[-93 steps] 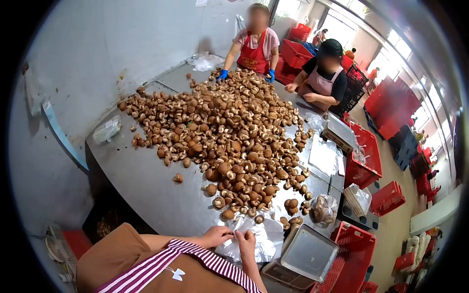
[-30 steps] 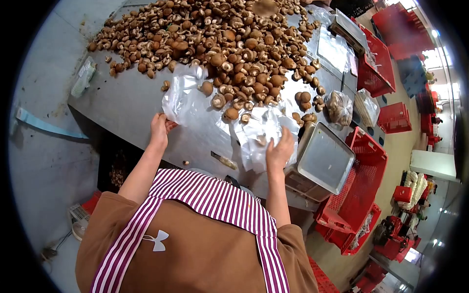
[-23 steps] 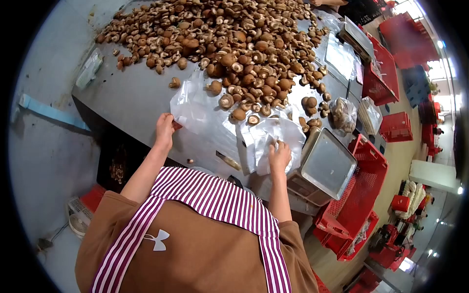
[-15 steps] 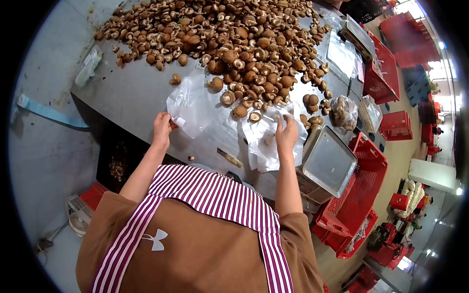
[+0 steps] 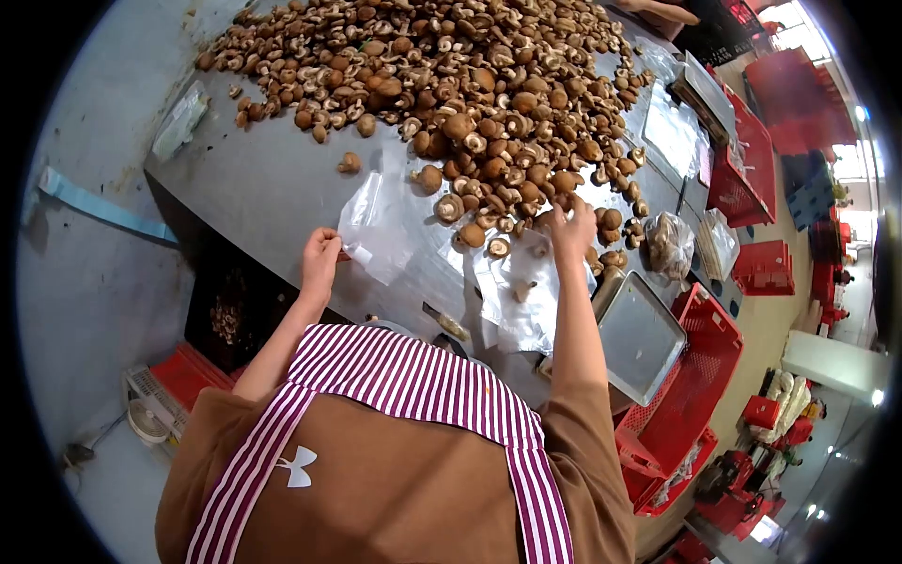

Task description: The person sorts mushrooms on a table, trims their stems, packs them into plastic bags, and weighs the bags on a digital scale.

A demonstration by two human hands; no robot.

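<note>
My left hand [image 5: 322,260] pinches the edge of a clear plastic bag [image 5: 378,235] lying on the metal table. My right hand [image 5: 573,232] is at the near edge of the shiitake mushroom pile [image 5: 489,122], with its fingers parted and the tips against a brown mushroom cap [image 5: 565,182]. Nothing is visibly held in it. Below its wrist lies another plastic bag [image 5: 512,324], whitish and crumpled, with a small mushroom [image 5: 524,290] on or inside it; I cannot tell which. A knife-like tool [image 5: 447,322] rests between the bags, near the table's front edge.
To the right are a metal tray [image 5: 641,336], a filled mushroom bag [image 5: 670,244] and red crates [image 5: 691,376]. A stack of clear bags [image 5: 717,246] stands beyond. A crumpled plastic packet [image 5: 180,122] lies at the table's left. Another person's arm [image 5: 662,11] shows at the top.
My right hand has moved from the whitish bag up to the edge of the mushroom pile. My left hand keeps its pinch on the clear bag. The view has shifted slightly.
</note>
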